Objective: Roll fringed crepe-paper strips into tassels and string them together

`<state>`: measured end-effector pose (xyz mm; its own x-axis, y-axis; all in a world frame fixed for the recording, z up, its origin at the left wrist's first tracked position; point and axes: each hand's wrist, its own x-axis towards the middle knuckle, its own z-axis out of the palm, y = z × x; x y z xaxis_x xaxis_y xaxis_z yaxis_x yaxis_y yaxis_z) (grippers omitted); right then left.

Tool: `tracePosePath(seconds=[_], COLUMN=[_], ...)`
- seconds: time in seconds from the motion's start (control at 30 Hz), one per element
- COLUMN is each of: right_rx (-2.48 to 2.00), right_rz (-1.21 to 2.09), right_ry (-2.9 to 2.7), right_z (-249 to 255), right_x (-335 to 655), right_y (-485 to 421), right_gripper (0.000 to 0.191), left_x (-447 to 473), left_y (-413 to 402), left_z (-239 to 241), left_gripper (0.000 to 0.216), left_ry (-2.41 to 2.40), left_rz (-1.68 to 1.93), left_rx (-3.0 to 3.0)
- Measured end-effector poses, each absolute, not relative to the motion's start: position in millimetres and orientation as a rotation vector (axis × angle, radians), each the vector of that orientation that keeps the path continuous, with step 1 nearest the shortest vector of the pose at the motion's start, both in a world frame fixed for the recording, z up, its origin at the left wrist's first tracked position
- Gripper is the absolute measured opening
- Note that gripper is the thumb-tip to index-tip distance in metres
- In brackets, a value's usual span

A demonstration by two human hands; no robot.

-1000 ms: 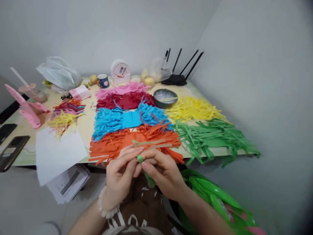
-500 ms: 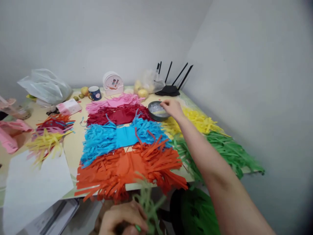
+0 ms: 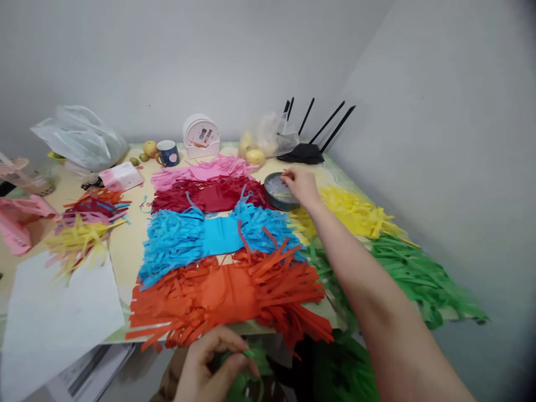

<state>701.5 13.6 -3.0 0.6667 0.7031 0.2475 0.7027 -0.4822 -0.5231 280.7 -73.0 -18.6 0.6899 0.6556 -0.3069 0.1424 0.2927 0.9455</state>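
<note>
Tabletop (image 3: 125,245), right hand (image 3: 301,187) stretched to bowl (image 3: 274,195), left hand (image 3: 209,371) gripping paper (image 3: 243,385)

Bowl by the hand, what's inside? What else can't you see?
- Head view: the grey bowl holds something pale and blurred; the right hand covers its right part.
- What the right hand's fingers pinch, if anything: too small to tell.
- The green paper in the left hand: blurred, partly covered by that hand.
- White box label: too small to read.

2 plain grey walls (image 3: 209,56) at a corner, pale table (image 3: 125,243) below, soft even light
</note>
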Motion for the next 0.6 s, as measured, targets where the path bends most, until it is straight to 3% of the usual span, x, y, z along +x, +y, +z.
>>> tracePosePath(seconds=[0.1, 0.23, 0.4, 0.6], right_rx=[-2.043, -1.478, -1.259, -1.201], right_rz=[0.105, 0.531, 0.91, 0.973], right_ry=[-1.122, -1.076, -0.883, -0.73], right_z=[9, 9, -2, -7], right_x=[637, 517, 425, 393], right_y=[-26, -97, -146, -155], right_gripper=[0.019, 0.013, 0.015, 0.028], left_x=[285, 285, 276, 250], left_y=[-65, -61, -73, -88], left_z=[-12, -4, 1, 4], left_gripper=[0.018, 0.014, 0.01, 0.006], left_ry=[0.831, 0.841, 0.799, 0.736], left_rz=[0.519, 0.681, 0.773, 0.896], left_rx=[1.332, 1.398, 1.516, 1.754])
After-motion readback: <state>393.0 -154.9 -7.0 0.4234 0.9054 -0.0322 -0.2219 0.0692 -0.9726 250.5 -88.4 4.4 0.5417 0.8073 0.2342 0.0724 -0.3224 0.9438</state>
